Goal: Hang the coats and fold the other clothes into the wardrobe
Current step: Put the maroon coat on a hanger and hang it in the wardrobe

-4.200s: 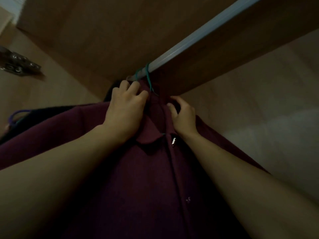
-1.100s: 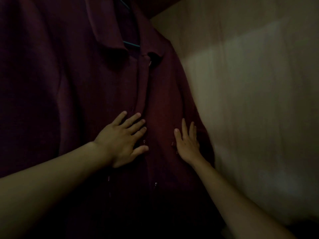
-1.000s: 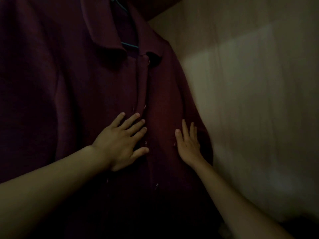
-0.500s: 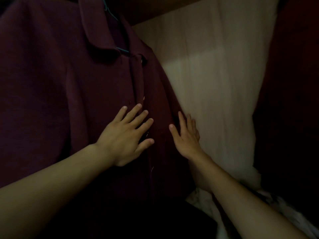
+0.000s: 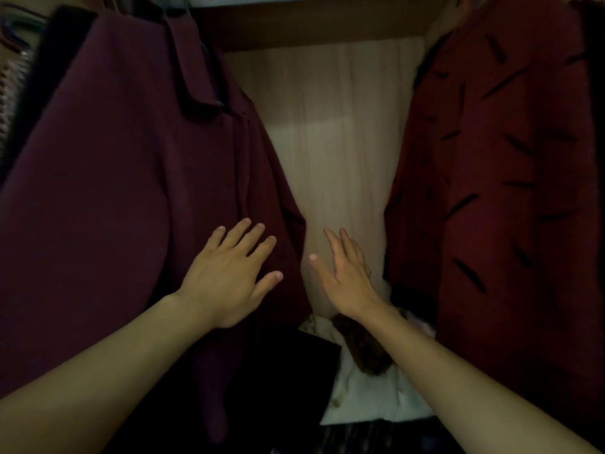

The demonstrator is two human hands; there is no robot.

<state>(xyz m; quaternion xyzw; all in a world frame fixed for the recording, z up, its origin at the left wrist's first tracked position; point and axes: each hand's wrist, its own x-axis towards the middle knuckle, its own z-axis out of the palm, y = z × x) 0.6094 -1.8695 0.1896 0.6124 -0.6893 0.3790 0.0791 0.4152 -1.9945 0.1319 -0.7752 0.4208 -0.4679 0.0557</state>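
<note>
Inside the wardrobe (image 5: 343, 142), maroon coat (image 5: 131, 191) hanging at left, left hand (image 5: 229, 276) flat on its front, fingers straight and spread, right hand (image 5: 343, 280) just beside the coat's edge, fingers straight, holding nothing, red dark-flecked coat (image 5: 491, 191) hanging at right

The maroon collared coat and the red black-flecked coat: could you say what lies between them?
In the head view, no garment hangs there, just the pale wooden back panel, with the right hand before it.

Wardrobe (image 5: 327, 142) bottom — white cloth (image 5: 376, 398) w/ brown item (image 5: 363, 350) on it, dark fabric (image 5: 294, 362) beside
</note>
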